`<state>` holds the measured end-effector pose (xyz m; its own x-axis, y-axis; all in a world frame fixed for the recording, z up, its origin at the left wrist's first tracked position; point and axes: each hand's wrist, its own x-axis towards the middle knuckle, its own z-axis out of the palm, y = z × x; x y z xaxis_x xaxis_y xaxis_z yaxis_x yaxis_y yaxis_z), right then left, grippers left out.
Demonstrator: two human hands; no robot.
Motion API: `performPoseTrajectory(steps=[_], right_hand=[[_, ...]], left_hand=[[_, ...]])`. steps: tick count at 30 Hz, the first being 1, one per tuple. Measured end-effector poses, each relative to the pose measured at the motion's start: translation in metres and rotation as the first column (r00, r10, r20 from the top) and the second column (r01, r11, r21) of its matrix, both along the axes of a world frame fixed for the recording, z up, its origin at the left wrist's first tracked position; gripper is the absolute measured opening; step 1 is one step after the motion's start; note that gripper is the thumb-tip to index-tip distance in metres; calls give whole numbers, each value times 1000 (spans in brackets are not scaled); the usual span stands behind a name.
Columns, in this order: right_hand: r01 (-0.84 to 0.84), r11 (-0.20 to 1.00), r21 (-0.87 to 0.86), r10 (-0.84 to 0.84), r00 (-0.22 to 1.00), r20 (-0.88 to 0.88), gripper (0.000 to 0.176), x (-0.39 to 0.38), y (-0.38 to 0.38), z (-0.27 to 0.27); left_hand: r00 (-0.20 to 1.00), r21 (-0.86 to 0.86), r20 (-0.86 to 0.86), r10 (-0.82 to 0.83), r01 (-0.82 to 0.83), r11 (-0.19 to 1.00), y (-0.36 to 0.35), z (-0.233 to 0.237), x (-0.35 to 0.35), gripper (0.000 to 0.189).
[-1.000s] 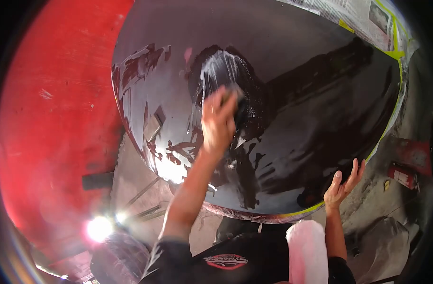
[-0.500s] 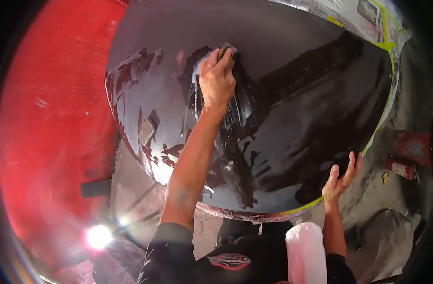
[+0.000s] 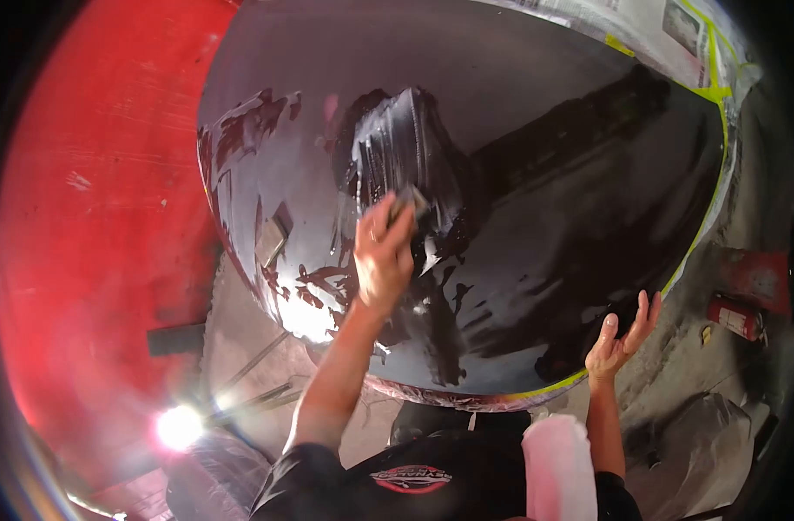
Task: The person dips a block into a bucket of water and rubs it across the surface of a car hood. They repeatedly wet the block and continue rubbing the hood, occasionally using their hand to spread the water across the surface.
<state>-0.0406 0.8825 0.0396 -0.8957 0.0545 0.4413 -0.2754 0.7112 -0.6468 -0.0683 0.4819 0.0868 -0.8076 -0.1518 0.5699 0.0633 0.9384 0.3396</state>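
Observation:
My left hand [image 3: 384,260] is closed around a small grey sanding block [image 3: 411,201], pressed on the wet dark car hood [image 3: 553,234]. The motion blurs the block somewhat. Above it, whitish streaks of water run down the panel. My right hand [image 3: 618,343] is at the hood's lower right edge, fingers stretched and thumb apart, with nothing in it. A second block [image 3: 273,241], greyish, lies on the left side of the hood.
Yellow tape [image 3: 699,234] and masking sheet line the hood's edge. A red panel [image 3: 102,191] fills the left, with a bright lamp [image 3: 180,427] below. A white cloth [image 3: 559,469] hangs over my shirt. A red container [image 3: 734,318] is on the floor at right.
My left hand has drawn the sanding block down the hood toward me, leaving the streaked wet area uncovered. My right hand has stayed near the edge.

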Motion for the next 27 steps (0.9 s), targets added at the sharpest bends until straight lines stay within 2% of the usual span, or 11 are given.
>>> performPoseTrajectory(steps=[2,4,7,8,10,14,17,19,20,25,27], right_hand=[[-15,1000,-22,15,1000,6,61,3,-1,1],[-23,1000,-9,23,999,-22,53,2,-1,1],[-26,999,34,27,999,-18,53,6,0,5],[-31,998,51,32,999,-14,54,2,0,6],[-33,999,15,34,999,-33,54,-3,-4,4],[-36,999,-8,35,999,-41,54,1,-4,4],[-33,999,7,33,999,-27,54,2,-1,3],[-35,999,-1,35,999,-33,53,1,-1,2],[-23,1000,-7,23,999,-31,53,1,-2,1],[-27,1000,-2,27,999,-39,52,2,-5,2],[-29,999,14,29,999,-36,52,6,0,5]], left_hand=[[991,6,95,92,-93,996,-13,19,-22,36],[995,-1,-21,101,-101,995,-23,21,-65,38],[993,30,23,120,-120,992,-4,18,-28,38],[997,16,-28,70,-69,997,-2,-3,6,41],[998,63,46,44,-47,997,16,-2,40,42],[992,-3,-51,117,-117,993,-30,20,-61,37],[994,11,28,106,-106,994,-21,19,-36,37],[993,52,12,117,-117,992,5,-7,27,34],[990,77,88,113,-120,990,16,-9,48,35],[991,29,-27,128,-127,991,-31,18,-65,35],[990,77,-44,131,-127,989,-24,13,-55,36]])
